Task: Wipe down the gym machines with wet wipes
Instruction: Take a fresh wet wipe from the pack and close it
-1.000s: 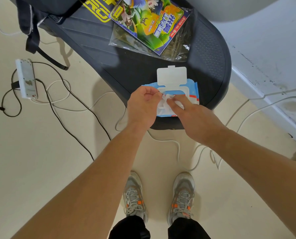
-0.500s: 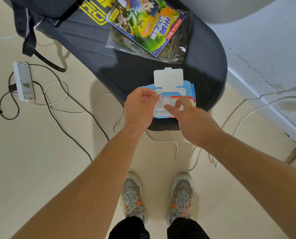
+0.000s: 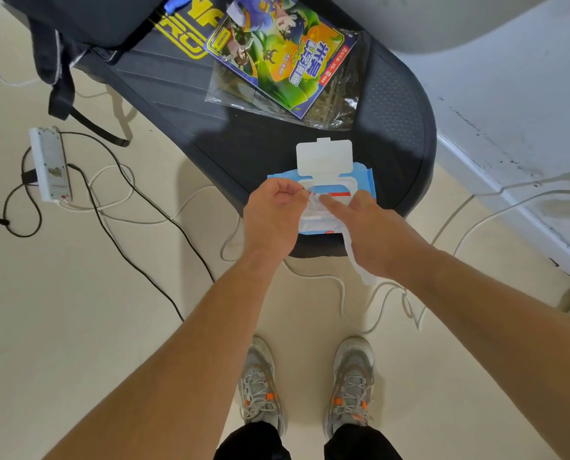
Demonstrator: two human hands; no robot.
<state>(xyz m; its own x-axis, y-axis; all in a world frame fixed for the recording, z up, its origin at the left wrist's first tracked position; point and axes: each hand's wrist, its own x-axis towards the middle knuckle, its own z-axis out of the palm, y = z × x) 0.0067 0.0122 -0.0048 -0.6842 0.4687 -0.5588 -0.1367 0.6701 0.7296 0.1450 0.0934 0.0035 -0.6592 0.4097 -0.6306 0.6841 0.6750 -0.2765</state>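
Wet wipe (image 3: pixel 356 260): thin, limp, crumpled. Its tail hangs off the near edge of the machine deck (image 3: pixel 396 134), and its long axis runs from near-right up to far-left, into the pack mouth. Right hand (image 3: pixel 376 230) holds the middle, index finger straight on the opening. Left hand (image 3: pixel 273 210) pinches the far end. Wipes pack (image 3: pixel 363 175): soft blue film, lying left-right, just beyond both hands. Rigid white lid (image 3: pixel 324 157) is flipped open to the far side. Deck is dark textured plastic. My guess: a pull toward the near side would free it.

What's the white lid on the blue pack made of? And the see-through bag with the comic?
Lid: probably stiff, matte white plastic; flipped open, it keeps its flat shape. Bag: likely thin, glossy clear plastic film; it wrinkles and glints.
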